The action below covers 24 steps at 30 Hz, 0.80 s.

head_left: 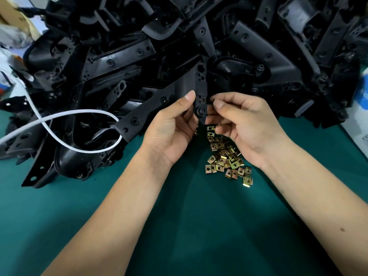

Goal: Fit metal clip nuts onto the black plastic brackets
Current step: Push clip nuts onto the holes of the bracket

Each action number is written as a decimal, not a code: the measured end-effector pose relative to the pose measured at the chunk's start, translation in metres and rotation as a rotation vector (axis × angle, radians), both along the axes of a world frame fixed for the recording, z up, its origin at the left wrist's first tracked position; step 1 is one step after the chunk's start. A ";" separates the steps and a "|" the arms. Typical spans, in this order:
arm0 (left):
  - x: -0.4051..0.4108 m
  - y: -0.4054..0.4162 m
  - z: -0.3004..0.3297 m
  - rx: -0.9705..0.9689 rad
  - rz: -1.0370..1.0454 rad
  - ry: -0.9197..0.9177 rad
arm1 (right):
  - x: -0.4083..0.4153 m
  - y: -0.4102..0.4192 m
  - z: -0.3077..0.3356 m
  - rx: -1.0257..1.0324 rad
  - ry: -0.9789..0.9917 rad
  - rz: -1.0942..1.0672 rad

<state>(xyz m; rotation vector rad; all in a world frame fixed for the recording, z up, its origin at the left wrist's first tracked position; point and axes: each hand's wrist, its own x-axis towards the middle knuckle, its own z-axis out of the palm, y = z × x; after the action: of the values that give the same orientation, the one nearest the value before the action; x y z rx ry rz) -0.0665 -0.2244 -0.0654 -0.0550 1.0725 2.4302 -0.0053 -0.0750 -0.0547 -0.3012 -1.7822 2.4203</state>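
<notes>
L hand grips black bracket at frame centre | R hand pinches at its lower edge, clip nut there hidden, can't tell | spare clip nuts piled below-centre on green mat | risk: nut goes on crooked, pops off into pile.

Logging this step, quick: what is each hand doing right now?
Left hand: holds a black bracket.
Right hand: fingers pinched at the bracket's edge; a clip nut there cannot be told.
</notes>
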 end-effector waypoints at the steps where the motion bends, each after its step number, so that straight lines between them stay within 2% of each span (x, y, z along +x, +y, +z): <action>1: -0.001 0.000 0.000 0.002 0.009 -0.009 | 0.000 0.000 0.000 -0.017 -0.005 0.002; 10: -0.005 -0.002 -0.004 0.031 0.018 -0.030 | -0.003 0.005 -0.001 -0.211 -0.025 -0.012; 16: -0.004 -0.001 -0.003 0.059 0.030 -0.029 | -0.001 0.004 -0.002 -0.084 0.088 -0.015; 21: -0.003 -0.001 -0.001 0.081 0.025 -0.019 | 0.000 -0.005 -0.003 0.174 0.209 -0.093; 24: -0.002 -0.001 -0.001 0.078 0.026 -0.012 | 0.001 -0.007 -0.001 0.159 0.235 -0.083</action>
<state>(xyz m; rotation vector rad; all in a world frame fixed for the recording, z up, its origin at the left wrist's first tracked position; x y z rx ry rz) -0.0689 -0.2255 -0.0665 -0.0582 0.9761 2.4893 -0.0038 -0.0824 -0.0561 -0.0697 -1.8032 2.1416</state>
